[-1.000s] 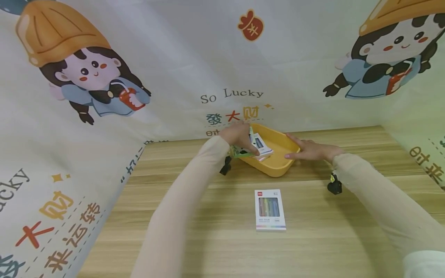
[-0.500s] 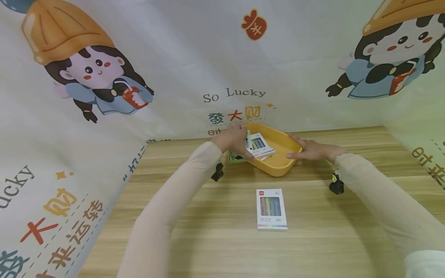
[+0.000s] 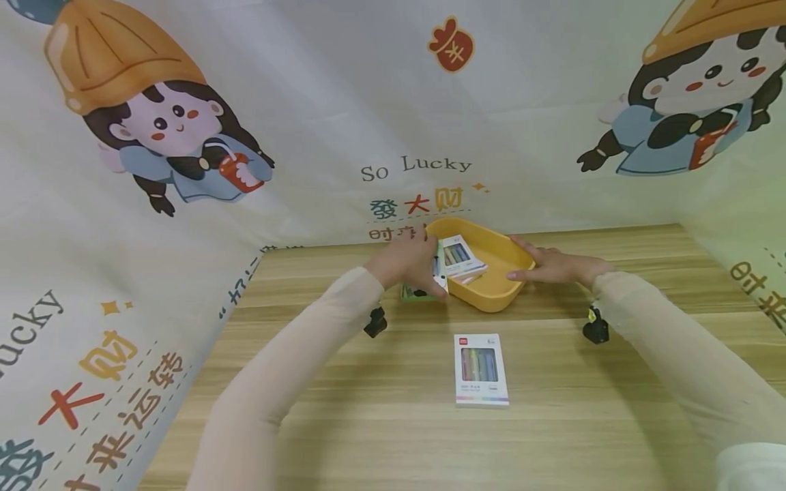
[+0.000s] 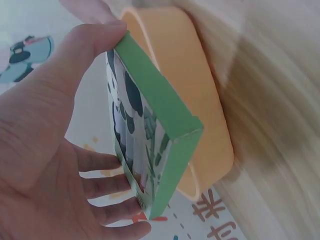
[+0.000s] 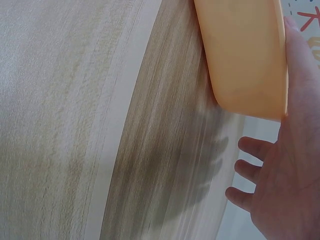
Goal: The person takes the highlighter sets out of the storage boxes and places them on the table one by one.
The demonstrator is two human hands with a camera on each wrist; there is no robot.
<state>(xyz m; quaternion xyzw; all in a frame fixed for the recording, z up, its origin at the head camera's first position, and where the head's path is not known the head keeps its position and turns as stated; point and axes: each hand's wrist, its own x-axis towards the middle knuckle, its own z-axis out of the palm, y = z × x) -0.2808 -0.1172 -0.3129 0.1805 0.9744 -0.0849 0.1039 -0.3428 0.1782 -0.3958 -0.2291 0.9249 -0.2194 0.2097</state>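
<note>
In the head view my left hand point(image 3: 405, 260) is at the left end of a yellow plastic tray point(image 3: 491, 298). It holds a thin green-edged box point(image 4: 172, 117) with a panda print and a window showing a row of sticks. The left wrist view has the box tilted, thumb on its top edge and fingers along its lower side, just outside the tray wall. My right hand point(image 3: 555, 264) grips the tray's right end, thumb over the rim; its other fingers point(image 5: 250, 172) hang loose outside. Inside the tray lies a white windowed box point(image 3: 462, 255) with coloured sticks.
Another white box point(image 3: 481, 370) with coloured sticks in its window lies flat on the wooden table point(image 3: 393, 436), in front of the tray. A printed cloth backdrop point(image 3: 319, 109) rises close behind the tray and along both sides.
My left hand has drawn left and slightly nearer with the green box, from over the tray to beside its left end. My right hand stays on the tray. The view shifts a little.
</note>
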